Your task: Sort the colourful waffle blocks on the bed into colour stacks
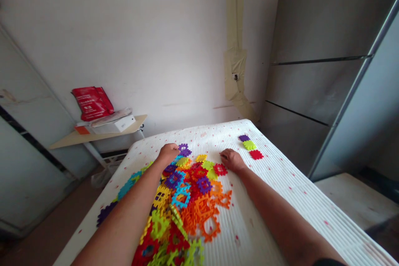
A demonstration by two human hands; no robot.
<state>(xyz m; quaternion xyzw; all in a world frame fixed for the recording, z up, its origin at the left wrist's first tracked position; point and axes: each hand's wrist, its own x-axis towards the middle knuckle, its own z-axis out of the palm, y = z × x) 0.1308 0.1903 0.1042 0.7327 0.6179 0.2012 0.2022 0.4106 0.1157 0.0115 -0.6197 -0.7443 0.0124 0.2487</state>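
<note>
My left hand (pixel 169 153) is closed at the far end of a pile of colourful interlocking plastic tiles. Its fingertips pinch the edge of a purple tile (pixel 184 150) with cut-out openings. To the right of the pile, my right hand (pixel 233 160) rests palm down on the white cover, fingers curled in. No tile shows at its fingers; a red window tile (pixel 220 169) lies just beside it. The pile holds orange tiles (pixel 209 227), blue tiles (pixel 181 196), yellow and green ones, partly hidden behind my left forearm.
Apart from the pile, a purple tile (pixel 244 137), a lime tile (pixel 249 145) and a red tile (pixel 256 154) lie in a row at the right. The quilted white cover (pixel 280 174) reaches the wall. A small table (pixel 137 124) with red packets stands left; a grey cabinet (pixel 299 91) stands right.
</note>
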